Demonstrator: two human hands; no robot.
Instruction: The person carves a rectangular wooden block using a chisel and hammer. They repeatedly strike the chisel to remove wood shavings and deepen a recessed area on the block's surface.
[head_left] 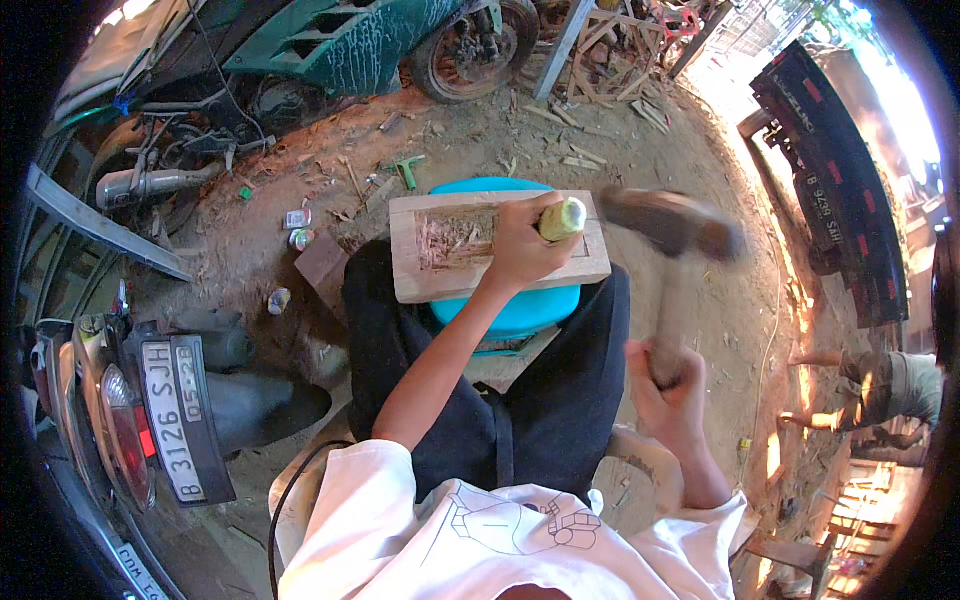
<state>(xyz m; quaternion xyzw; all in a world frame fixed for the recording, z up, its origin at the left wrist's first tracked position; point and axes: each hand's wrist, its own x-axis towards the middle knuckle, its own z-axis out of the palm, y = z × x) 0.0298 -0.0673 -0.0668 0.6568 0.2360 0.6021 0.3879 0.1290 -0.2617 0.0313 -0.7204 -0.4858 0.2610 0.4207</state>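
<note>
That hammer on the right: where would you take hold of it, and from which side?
Probably by the lower end of its handle, coming from the near side and wrapping right around it. The handle is slim and runs back toward the picture's lower edge, while the broad, motion-blurred head sits crosswise at the far end. The right hand grips it there.

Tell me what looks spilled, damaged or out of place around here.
The teal plastic motorcycle fairing at the top is streaked with white, as if splashed. Small printed containers lie like litter on brown dirt ground, left of the pale rectangular wooden block, whose recess looks ragged and splintered against its smoother rim.
</note>
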